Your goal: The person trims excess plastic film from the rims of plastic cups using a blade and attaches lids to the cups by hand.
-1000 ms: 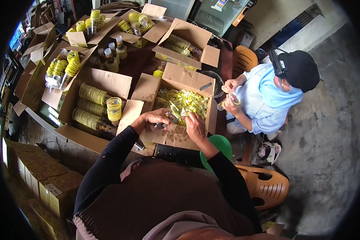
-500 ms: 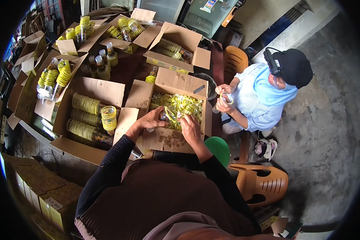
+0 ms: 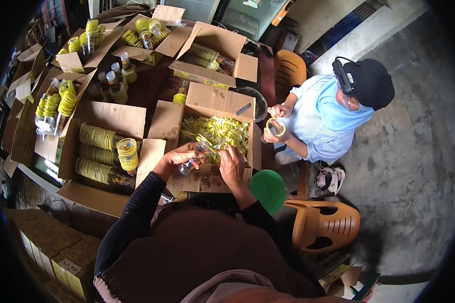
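A clear plastic cup (image 3: 189,165) with a printed pattern lies tilted in my left hand (image 3: 181,153), whose fingers are closed around it. Its yellow rim (image 3: 205,142) points up and to the right, over the open cardboard box. At that rim, my right hand (image 3: 232,164) has its fingers pinched together on the yellow edge; the exact contact is partly hidden. Directly beyond both hands, a heap of yellow and white strips (image 3: 215,129) fills the cardboard box (image 3: 212,181).
Left is a box (image 3: 98,199) of stacked yellow-rimmed cups (image 3: 97,136). More cup boxes and several bottles (image 3: 117,86) stand farther back. A green round item (image 3: 268,192) and an orange chair (image 3: 324,225) are at right. A co-worker (image 3: 323,111) holds another yellow-rimmed cup.
The cup in my left hand has tilted, showing more of its printed side, and my right hand has shifted slightly left. The co-worker's cup has turned, its rim now facing up.
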The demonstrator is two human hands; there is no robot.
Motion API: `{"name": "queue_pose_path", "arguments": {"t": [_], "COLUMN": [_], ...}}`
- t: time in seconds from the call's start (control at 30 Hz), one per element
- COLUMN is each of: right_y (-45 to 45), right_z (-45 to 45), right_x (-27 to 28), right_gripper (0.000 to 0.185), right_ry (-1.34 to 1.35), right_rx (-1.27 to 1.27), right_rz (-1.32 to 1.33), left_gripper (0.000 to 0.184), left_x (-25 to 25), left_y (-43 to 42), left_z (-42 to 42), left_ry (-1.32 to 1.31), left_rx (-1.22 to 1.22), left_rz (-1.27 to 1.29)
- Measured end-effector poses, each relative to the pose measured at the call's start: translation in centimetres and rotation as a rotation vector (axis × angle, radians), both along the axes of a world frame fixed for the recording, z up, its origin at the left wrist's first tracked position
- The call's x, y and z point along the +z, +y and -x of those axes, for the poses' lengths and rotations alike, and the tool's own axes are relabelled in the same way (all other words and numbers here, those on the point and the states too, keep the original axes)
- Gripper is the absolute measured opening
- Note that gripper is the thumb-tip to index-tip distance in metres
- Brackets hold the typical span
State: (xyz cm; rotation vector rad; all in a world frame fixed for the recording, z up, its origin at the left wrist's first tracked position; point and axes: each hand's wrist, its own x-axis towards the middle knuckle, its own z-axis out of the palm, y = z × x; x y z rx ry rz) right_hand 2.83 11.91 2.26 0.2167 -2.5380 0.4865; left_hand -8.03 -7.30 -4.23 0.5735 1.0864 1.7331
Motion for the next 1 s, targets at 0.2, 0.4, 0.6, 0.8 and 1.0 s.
{"name": "queue_pose_path", "arguments": {"t": [0.2,0.4,0.6,0.8,1.0], "right_y": [1.4,3.9,1.5,-0.6,-0.3], "right_z": [0.5,0.4,-1.0,-2.3,-2.2], "right_x": [-3.6,-8.1,-1.1,2.0,0.9], "right_gripper": [0.009,0.014,0.013,0.016,0.014], "right_ry": [-0.233,-0.497,-0.073,0.043,-0.076], "right_rx": [-0.091,-0.170,-0.196,-0.103,-0.002], "right_rz": [0.382,0.831,0.577,0.228,0.089], "left_gripper": [0.060,0.049,0.054,0.073,0.062], "left_x": [-0.1,1.2,2.1,1.4,3.7], "left_y": [0.2,1.2,0.5,-0.2,-0.2], "left_z": [-0.1,-1.3,-1.3,-1.6,-2.0], "left_ry": [-0.068,0.249,0.409,0.772,1.102], "left_rx": [-0.039,0.181,0.347,0.349,0.389], "left_rz": [0.006,-0.068,-0.074,0.384,0.289]}}
